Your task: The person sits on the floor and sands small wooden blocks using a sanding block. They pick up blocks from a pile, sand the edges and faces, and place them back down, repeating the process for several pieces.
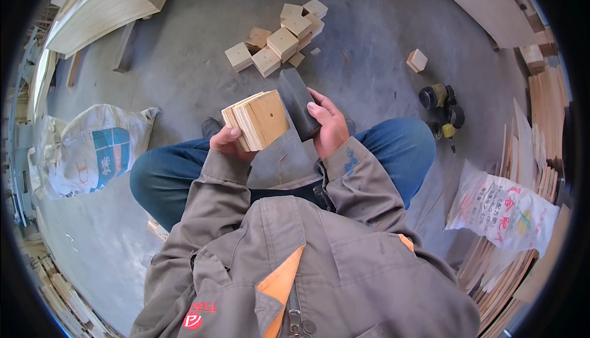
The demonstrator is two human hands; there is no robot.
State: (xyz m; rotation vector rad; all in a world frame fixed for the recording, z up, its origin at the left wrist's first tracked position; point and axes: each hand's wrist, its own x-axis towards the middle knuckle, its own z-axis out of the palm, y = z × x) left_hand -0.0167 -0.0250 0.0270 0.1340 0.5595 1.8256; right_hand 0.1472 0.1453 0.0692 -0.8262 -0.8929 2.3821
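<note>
My left hand (228, 141) is closed around a block of stacked square plywood pieces (271, 118), with its layered edges toward my thumb and a small hole in its pale face. In my right hand (329, 120) is a long dark grey block (297, 101) with smooth flat sides, held upright and tilted. Its upper part comes close to the plywood block's right edge; I cannot tell whether they touch. Ahead on the floor lies a loose heap of similar plywood blocks (283, 43), some resting on others.
One plywood block (417, 60) lies apart at the right, near a black and yellow power tool (434, 96). White woven sacks stand at the left (92, 150) and lie at the right (504, 206) on stacked wood strips (501, 270). Large plywood sheets (107, 12) rise at the far left.
</note>
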